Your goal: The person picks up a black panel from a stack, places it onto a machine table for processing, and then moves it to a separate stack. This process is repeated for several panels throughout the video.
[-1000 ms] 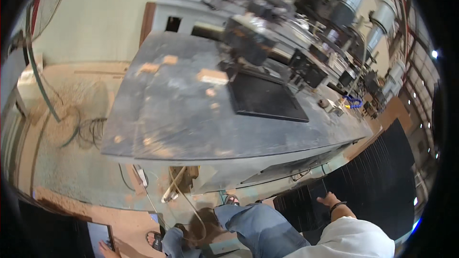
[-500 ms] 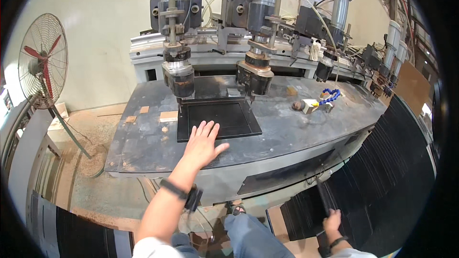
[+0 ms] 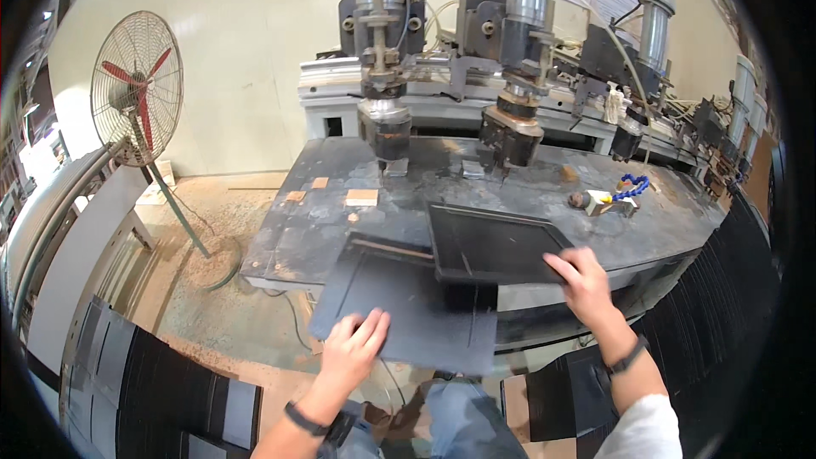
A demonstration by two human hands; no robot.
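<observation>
A black rectangular panel (image 3: 399,302) with grooves along its sides is tilted in front of the worktable's near edge. My left hand (image 3: 353,344) is closed on its near edge, fingers on top. A second black panel (image 3: 493,242), with a raised border, is held by its right end in my right hand (image 3: 585,285). This panel overlaps the far right part of the first one and hangs over the table's near edge. Both thumbs and fingertips are only partly visible.
Two drill heads, the left one (image 3: 387,132) and the right one (image 3: 514,136), hang over the dark worktable (image 3: 297,229). Wood scraps (image 3: 362,197) and a blue jointed hose (image 3: 633,187) lie on it. Stacked black panels (image 3: 680,306) stand at right; a fan (image 3: 136,89) stands at left.
My left hand, flat on the panel under the drill heads before, now holds it off the table, nearer me. My right hand has come up from the stack at right with another panel.
</observation>
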